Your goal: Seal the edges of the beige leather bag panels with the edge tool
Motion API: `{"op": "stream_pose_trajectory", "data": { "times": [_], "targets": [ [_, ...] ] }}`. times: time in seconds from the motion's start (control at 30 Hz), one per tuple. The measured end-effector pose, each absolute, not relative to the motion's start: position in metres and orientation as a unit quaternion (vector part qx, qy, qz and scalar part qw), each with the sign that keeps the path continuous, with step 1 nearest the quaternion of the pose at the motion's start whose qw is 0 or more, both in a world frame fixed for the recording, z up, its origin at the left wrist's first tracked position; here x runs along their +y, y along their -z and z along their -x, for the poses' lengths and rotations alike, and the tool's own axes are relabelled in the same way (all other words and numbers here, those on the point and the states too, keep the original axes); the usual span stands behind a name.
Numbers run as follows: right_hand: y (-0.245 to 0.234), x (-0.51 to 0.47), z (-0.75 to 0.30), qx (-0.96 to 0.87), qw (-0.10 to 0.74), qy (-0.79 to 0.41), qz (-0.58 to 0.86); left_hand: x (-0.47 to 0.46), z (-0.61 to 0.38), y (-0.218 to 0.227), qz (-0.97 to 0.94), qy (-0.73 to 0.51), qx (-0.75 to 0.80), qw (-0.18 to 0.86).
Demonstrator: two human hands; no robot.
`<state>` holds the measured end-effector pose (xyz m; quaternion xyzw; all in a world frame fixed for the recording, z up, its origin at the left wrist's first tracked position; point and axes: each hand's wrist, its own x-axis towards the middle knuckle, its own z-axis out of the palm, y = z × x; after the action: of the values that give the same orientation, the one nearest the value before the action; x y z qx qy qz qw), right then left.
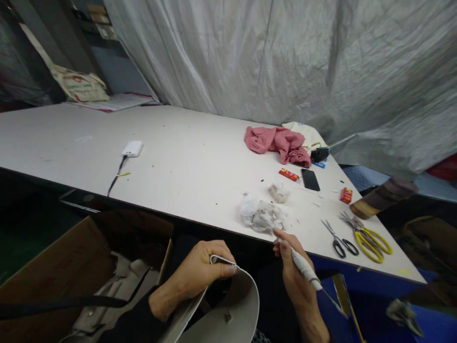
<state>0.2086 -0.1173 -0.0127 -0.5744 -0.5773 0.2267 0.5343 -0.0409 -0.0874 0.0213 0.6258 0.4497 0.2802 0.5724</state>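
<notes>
My left hand (205,264) is closed on a white, leather-like sheet (243,305), thumb and fingers pinching its folded upper edge. The sheet curves round into an open loop, with a small brown bit stuck on its inner side. My right hand (298,276), to the right of the sheet and apart from it, grips a slim tool with a white-wrapped handle (305,267). A thin metal rod sticks out of the handle's rear end; its front tip is hidden at my fingers. Just beyond that hand, a crumpled clear plastic bag (262,215) with a greyish lump lies at the table edge.
On the white table (185,166) are black scissors (339,239), yellow-handled cutters (367,237), a phone (310,179), a red packet (289,175), a pink cloth (278,141) and a white device (132,148) with a cable. A cardboard box (60,267) with pale pieces stands lower left.
</notes>
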Motion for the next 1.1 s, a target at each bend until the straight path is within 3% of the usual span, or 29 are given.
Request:
{"op": "stream_pose_trajectory", "data": {
  "times": [0.37, 1.1],
  "targets": [
    [0.042, -0.066, -0.231, -0.518, 0.565, -0.137, 0.627, -0.074, 0.017, -0.014, -0.640, -0.221, 0.489, 0.550],
    [0.046, -0.047, -0.238, -0.587, 0.488, -0.141, 0.631, -0.048, 0.015, -0.002, -0.599, -0.197, 0.485, 0.605]
  ]
}}
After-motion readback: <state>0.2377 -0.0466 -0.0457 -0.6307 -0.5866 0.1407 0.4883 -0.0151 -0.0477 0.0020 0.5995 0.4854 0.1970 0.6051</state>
